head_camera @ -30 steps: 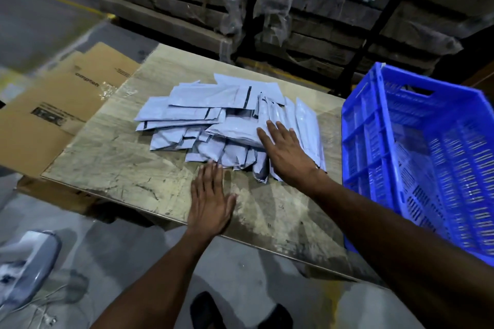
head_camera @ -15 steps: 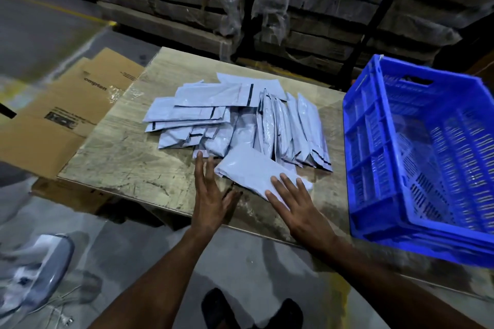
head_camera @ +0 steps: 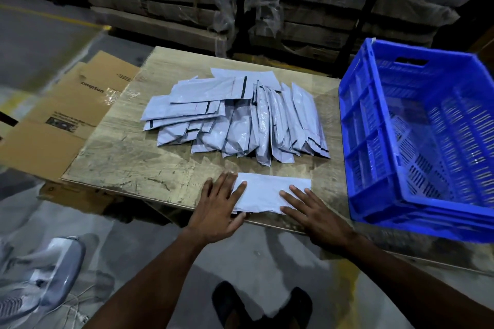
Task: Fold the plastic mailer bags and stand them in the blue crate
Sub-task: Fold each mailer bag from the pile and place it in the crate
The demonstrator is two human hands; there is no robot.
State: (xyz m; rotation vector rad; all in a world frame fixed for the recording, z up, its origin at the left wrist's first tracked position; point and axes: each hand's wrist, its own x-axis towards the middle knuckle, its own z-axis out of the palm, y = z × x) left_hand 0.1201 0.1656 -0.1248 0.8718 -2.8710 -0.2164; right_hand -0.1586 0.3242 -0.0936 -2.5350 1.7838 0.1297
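The table [head_camera: 139, 157] fills mid-frame; the crate [head_camera: 417, 141] stands at its right edge; a pile [head_camera: 240, 120] of mailers lies at centre; one bag [head_camera: 263, 196] lies flat at the near edge, below the pile; left hand [head_camera: 217, 211] and right hand [head_camera: 316, 215] press its ends with straight, spread fingers.

Worn wooden table [head_camera: 139, 157], mailer pile [head_camera: 240, 117], single mailer [head_camera: 267, 195], blue crate [head_camera: 374, 141]

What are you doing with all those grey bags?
A person is folding plastic mailer bags on a wooden table. Right now both hands lie flat on one bag at the table's near edge: the left hand on its left end, the right hand on its right end. A pile of bags waits behind it. The blue crate on the right looks empty.
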